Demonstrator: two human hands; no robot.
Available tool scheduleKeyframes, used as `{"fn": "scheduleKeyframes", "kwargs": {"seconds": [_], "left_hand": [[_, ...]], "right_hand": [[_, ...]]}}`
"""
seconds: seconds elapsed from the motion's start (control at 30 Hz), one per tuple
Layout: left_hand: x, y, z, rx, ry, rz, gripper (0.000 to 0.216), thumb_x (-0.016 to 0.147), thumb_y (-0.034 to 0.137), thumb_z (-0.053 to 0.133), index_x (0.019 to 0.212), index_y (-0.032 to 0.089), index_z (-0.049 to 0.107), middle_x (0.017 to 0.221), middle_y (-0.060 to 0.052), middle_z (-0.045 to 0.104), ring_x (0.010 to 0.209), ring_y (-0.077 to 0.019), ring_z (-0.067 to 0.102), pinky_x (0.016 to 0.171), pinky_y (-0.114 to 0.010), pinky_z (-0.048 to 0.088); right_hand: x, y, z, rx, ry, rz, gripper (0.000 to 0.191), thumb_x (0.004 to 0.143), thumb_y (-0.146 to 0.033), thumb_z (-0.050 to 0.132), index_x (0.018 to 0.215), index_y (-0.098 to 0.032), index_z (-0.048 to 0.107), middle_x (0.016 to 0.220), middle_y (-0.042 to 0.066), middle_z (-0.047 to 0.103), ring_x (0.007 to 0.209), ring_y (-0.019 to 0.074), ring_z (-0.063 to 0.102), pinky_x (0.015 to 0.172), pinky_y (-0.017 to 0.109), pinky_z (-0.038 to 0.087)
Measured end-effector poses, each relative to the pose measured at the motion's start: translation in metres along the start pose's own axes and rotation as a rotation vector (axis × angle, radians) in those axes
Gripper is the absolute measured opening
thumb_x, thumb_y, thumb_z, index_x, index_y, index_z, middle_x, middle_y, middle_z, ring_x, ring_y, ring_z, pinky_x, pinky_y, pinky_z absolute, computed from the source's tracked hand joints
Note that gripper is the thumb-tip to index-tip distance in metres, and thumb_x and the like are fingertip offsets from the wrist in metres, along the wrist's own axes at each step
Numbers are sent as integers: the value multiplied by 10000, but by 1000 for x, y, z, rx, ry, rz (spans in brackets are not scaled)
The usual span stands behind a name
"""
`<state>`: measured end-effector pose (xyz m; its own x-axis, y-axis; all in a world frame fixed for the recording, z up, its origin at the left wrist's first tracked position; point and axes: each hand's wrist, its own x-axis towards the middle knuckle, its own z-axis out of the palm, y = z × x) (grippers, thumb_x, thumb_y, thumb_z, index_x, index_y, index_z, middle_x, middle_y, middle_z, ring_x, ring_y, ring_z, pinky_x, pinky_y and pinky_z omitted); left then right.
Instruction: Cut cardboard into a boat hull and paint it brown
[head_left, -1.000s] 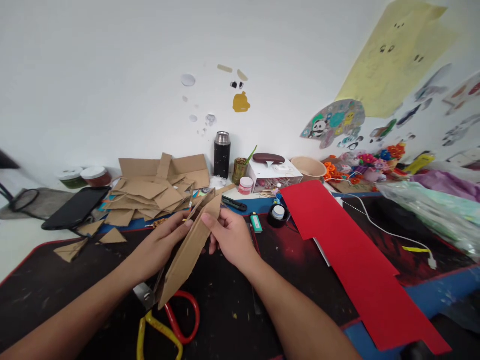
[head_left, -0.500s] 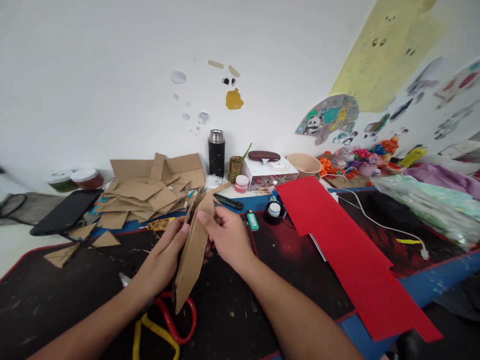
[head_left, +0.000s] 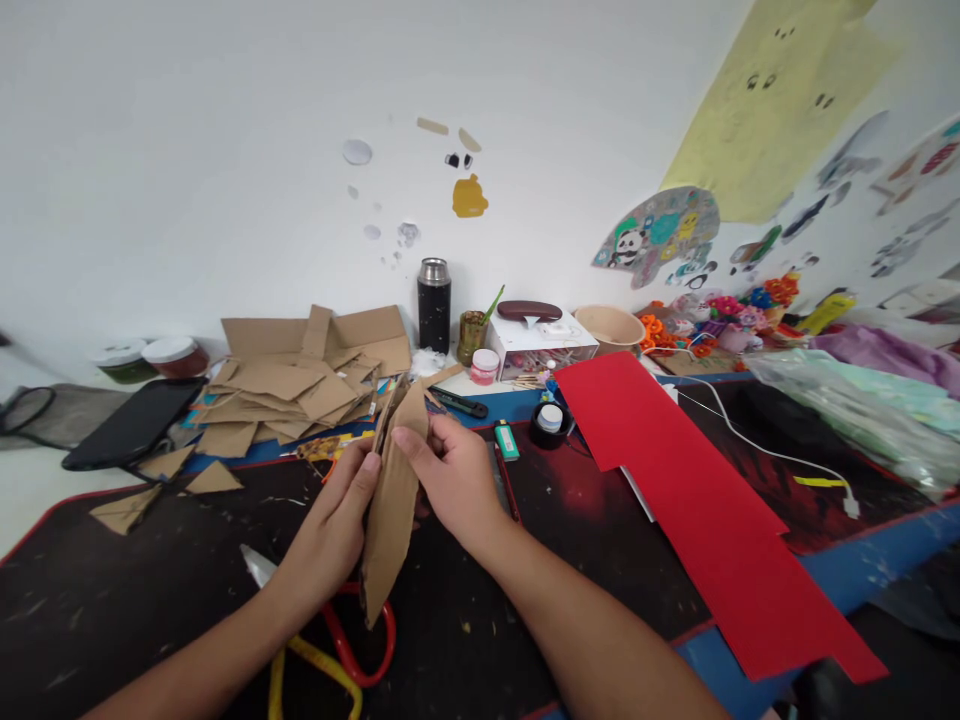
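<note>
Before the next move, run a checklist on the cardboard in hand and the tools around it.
1. Left hand gripping the cardboard: ok.
2. Right hand gripping it too: ok.
3. Mat near the hands free of tools: not ok, scissors lie there.
4. Cardboard's lower tip apart from the scissors: cannot tell, they overlap in view.
5. Cutter blade retracted: cannot tell, too small.
6. Red sheet away from both hands: ok.

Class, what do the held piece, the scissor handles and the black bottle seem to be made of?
Held piece: matte brown cardboard, judging by its ragged edge. Scissor handles: probably smooth plastic or coated metal, from their glossy red and yellow. Black bottle: likely painted metal, since its rim looks silvery and shiny.
</note>
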<state>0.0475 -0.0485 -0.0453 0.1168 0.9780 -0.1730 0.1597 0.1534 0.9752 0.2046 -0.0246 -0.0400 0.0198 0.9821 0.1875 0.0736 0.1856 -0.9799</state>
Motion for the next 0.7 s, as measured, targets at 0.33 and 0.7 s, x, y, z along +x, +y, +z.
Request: {"fn": "scheduleKeyframes", "kwargs": {"seconds": [0.33,0.7], "left_hand": [[-8,0,10,67,129,105,619,981,752,503,1270,233,677,1224,-78,772,1213,-331,694,953,-379,618],[-12,-2,17,-24,158,157,551,979,711,560,1180,227,730,1143,-82,784,1162,-316,713,984,-391,612]], "right_hand": [[-5,-3,0,-162,63,-111,340,951,-546,710,878,-221,639,764,6,713,657,166,623,613,258,455],[-3,-1,2,-84,94,-32,365,889,-536,761,948,-249,544,780,-22,662,666,177,618,615,280,474]]}}
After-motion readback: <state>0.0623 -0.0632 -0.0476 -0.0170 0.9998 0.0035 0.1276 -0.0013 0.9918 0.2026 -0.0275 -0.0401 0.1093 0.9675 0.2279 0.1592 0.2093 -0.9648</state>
